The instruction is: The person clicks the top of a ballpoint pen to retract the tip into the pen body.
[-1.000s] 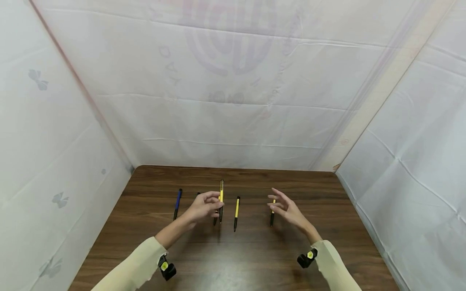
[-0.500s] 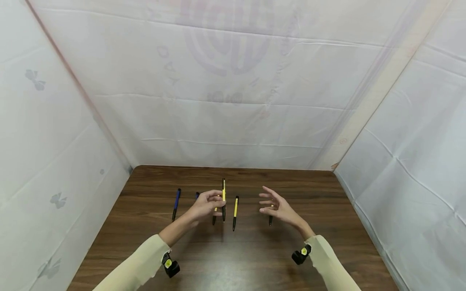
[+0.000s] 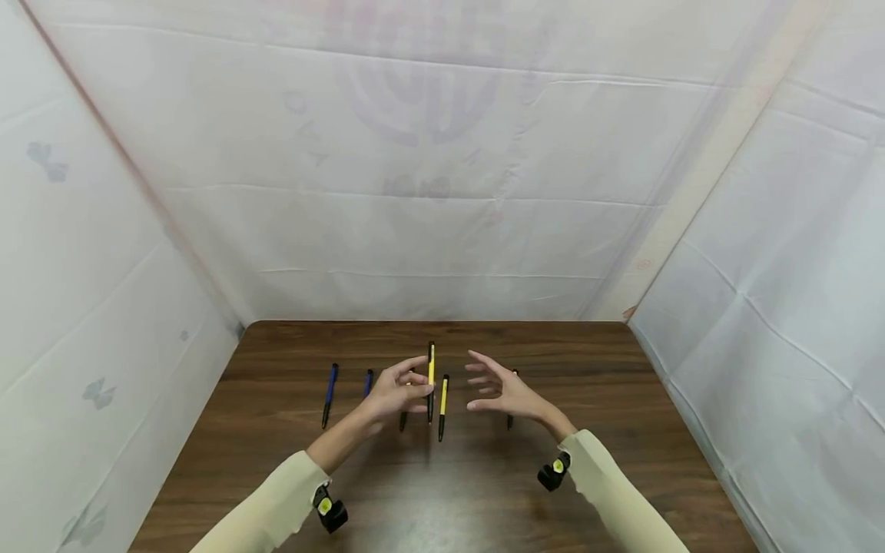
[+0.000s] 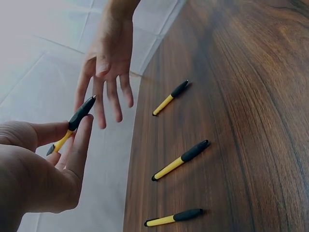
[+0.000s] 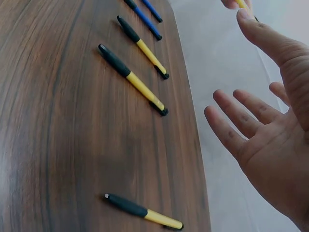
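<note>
My left hand [image 3: 409, 386] pinches a yellow and black pen [image 3: 431, 378] and holds it upright above the brown table [image 3: 484, 499]; the left wrist view shows that pen [image 4: 72, 126] between thumb and fingers. My right hand [image 3: 492, 386] hovers just right of it, fingers spread and straight, holding nothing, and is also seen in the right wrist view [image 5: 263, 116]. On the table lie two blue pens [image 3: 329, 393] [image 3: 368, 382] and yellow and black pens [image 3: 442, 405] [image 5: 133, 79] [image 5: 143, 212], one partly hidden behind my right hand [image 3: 510, 418].
White sheeting [image 3: 442, 192] walls the table at the back and on both sides. A small black and yellow camera is strapped on each wrist [image 3: 330, 513] [image 3: 553, 472]. Bare wood stretches along the near part of the table.
My right hand has moved left, closer to the held pen. My left hand has carried the pen slightly to the right.
</note>
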